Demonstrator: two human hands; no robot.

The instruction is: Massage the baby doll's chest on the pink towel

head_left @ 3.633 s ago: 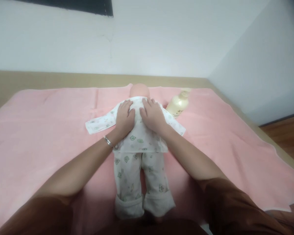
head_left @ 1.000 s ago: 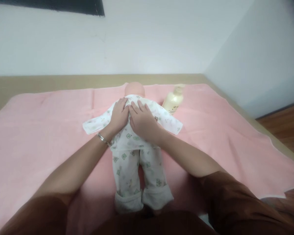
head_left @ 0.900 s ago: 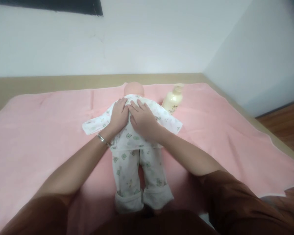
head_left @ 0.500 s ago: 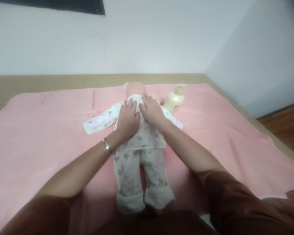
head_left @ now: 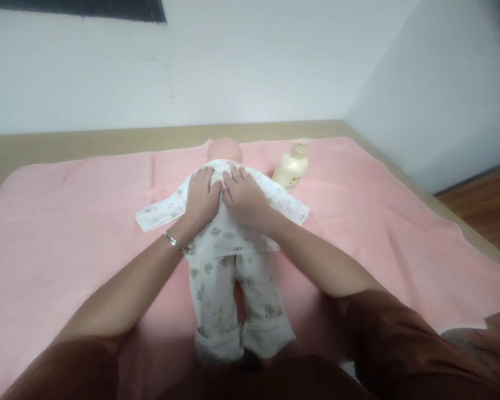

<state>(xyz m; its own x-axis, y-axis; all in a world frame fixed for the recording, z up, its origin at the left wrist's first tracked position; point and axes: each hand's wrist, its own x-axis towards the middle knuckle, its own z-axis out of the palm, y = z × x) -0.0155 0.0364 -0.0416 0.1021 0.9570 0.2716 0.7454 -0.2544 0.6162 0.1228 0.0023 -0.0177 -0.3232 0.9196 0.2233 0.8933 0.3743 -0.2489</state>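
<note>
A baby doll (head_left: 225, 149) lies on a pink blanket (head_left: 87, 222), its bare head toward the wall. It wears a white printed top (head_left: 233, 241) with the sleeves spread wide and matching trousers (head_left: 212, 289) with rolled cuffs. My left hand (head_left: 202, 197) rests flat on the left of the upper part of the top, fingers pointing to the head. On the right half lies my right hand (head_left: 245, 194), also flat with fingers apart. The thumbs come close together near the middle. No face of the doll shows.
A cream pump bottle (head_left: 291, 166) stands on the blanket by the doll's right-hand sleeve. Behind the blanket runs a tan surface edge (head_left: 108, 143) against a white wall (head_left: 233, 66). A wooden floor (head_left: 483, 205) shows at the right.
My left hand has shifted outward toward the left shoulder of the top, and my right hand has moved inward, nearer the middle. The view has shifted slightly.
</note>
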